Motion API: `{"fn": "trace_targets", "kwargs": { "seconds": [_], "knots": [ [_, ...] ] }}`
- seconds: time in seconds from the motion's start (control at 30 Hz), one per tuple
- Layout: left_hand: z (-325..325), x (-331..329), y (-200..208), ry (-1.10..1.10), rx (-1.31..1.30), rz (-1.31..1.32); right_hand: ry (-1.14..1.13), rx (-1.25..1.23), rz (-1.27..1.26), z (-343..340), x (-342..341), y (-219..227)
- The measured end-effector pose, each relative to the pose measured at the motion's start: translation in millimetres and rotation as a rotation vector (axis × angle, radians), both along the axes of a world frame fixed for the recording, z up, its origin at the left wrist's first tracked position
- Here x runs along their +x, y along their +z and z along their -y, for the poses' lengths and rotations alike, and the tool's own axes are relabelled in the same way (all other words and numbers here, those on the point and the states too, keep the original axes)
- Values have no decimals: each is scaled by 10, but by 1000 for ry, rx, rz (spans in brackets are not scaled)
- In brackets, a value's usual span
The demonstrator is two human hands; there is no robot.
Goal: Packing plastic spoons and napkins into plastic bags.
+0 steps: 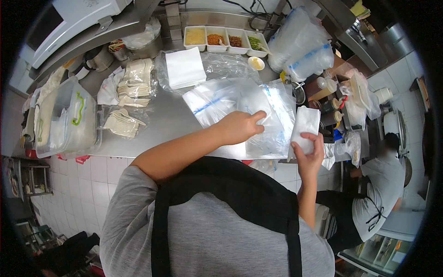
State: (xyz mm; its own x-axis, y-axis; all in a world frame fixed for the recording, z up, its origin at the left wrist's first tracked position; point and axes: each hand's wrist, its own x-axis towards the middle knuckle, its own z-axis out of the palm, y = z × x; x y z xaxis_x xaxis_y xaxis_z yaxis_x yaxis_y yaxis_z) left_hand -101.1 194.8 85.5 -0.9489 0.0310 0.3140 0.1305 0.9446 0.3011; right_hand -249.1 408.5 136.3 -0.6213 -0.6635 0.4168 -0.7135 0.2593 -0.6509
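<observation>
My left hand (243, 127) reaches across the steel counter over flat clear plastic bags (230, 99) with blue print. Its index finger and thumb are bent around a bit of the bag plastic, and the fingertips are partly hidden. In my right hand (310, 150), fingers and thumb close on the lower end of a folded white paper napkin (306, 121), held upright near the counter's right part. Behind the bags lies a stack of white paper napkins (186, 68) on a clear wrapper.
Wrapped wooden cutlery (123, 123) and a clear plastic bin (67, 117) stand at left. White food trays (217, 39) line the back. Rolls of plastic bags (300, 44) and sauce bottles (323, 87) stand at right. A person (380, 184) works at far right.
</observation>
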Motion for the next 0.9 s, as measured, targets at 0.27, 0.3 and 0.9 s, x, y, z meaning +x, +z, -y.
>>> {"fn": "trace_targets", "kwargs": {
  "seconds": [0.27,0.3,0.9],
  "knots": [
    [-120,-88,136,172,11,-108,244,123,236,89,492,-45],
    [-149,-62,164,161,1,-81,273,195,196,109,466,-96],
    [-344,221,198,102,-86,-158,312,43,705,695,216,-520]
  ]
}}
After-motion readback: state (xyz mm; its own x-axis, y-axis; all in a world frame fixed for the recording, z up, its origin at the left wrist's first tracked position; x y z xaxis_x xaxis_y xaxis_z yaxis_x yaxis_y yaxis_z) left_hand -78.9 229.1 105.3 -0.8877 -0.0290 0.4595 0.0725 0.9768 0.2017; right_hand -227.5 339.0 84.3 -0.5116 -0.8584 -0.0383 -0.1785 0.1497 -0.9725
